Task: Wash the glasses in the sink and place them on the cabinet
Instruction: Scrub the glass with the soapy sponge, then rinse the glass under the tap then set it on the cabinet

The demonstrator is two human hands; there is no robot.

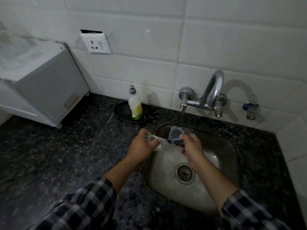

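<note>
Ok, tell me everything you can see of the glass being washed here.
The glass is clear and colourless, blurred by motion, so rim and base are hard to make out. It lies tilted, nearly on its side, over the back left part of the steel sink. The left hand grips it, thumb across its side. The right hand holds a dark wet pad against its right end. Whether it is soapy I cannot tell.

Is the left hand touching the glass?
Touching. The head view shows the left hand with thumb and fingers curled round the glass.
</note>
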